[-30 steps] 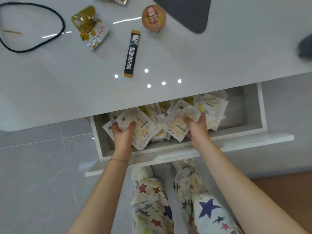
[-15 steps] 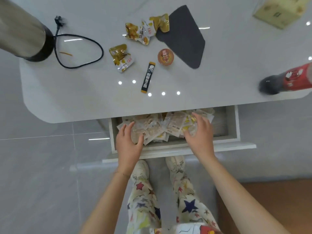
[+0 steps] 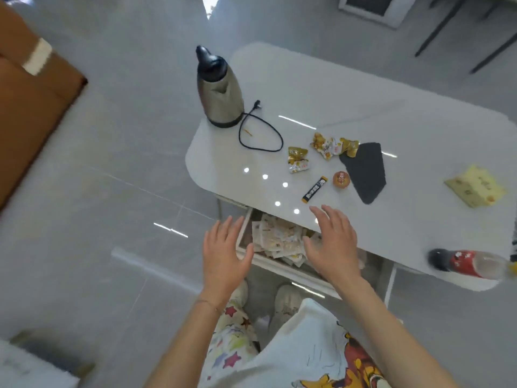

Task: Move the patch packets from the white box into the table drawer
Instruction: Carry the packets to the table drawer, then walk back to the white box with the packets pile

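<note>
A heap of white and yellow patch packets [image 3: 277, 240] lies in the open table drawer [image 3: 282, 266] under the white tabletop. My left hand [image 3: 225, 254] hovers over the drawer's left end with fingers spread, holding nothing. My right hand [image 3: 334, 245] hovers over the drawer's right part, fingers straight and empty, covering some packets. A blurred white edge at the bottom left may be the white box [image 3: 30, 365]; I cannot tell.
On the white table [image 3: 405, 141] stand a steel kettle [image 3: 218, 91] with black cord, snack wrappers [image 3: 298, 159], a black sachet [image 3: 314, 189], a small orange cup [image 3: 341, 179], a dark mat [image 3: 365, 172], a yellow packet [image 3: 475, 186] and a red-labelled bottle [image 3: 470, 263]. A brown carton [image 3: 30, 105] sits left.
Both hands have let go of the packets and lifted out of the drawer. The view has pulled back and swung left, showing more floor and table.
</note>
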`<state>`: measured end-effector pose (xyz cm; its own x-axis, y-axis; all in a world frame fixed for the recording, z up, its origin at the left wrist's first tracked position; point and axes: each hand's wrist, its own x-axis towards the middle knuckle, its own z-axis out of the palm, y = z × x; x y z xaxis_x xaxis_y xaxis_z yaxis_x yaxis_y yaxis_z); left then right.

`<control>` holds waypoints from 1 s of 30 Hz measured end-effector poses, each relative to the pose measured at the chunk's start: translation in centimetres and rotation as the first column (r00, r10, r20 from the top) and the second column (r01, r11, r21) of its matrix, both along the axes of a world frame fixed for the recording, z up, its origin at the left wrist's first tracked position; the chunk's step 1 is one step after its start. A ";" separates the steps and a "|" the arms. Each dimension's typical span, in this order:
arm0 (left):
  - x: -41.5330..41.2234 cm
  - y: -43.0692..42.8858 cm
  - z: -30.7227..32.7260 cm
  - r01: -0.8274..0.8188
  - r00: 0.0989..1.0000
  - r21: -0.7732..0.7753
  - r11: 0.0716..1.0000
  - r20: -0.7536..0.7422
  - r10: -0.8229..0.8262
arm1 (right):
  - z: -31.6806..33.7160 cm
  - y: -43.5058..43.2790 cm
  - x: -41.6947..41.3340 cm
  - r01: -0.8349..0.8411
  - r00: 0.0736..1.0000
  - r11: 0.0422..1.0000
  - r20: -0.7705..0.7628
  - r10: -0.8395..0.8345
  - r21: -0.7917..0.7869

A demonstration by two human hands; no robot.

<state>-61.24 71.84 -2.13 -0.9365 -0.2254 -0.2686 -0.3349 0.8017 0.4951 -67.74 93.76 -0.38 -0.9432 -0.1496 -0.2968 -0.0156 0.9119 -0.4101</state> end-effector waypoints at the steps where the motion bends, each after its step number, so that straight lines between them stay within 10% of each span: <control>1: 0.7 -1.4 1.2 -0.043 0.999 -0.005 0.999 -0.002 0.043 | 1.2 -1.7 -0.2 -0.043 0.999 0.999 -0.005 0.043 -0.006; 14: 14.2 -23.8 10.4 -0.504 0.863 -0.099 0.858 -0.096 0.496 | 9.7 -30.0 4.2 -0.610 0.790 0.792 -0.105 0.605 -0.030; 30: 26.5 -41.3 11.6 -0.838 0.545 -0.015 0.545 -0.064 0.836 | 11.9 -58.0 11.7 -0.893 0.448 0.450 -0.148 0.882 -0.018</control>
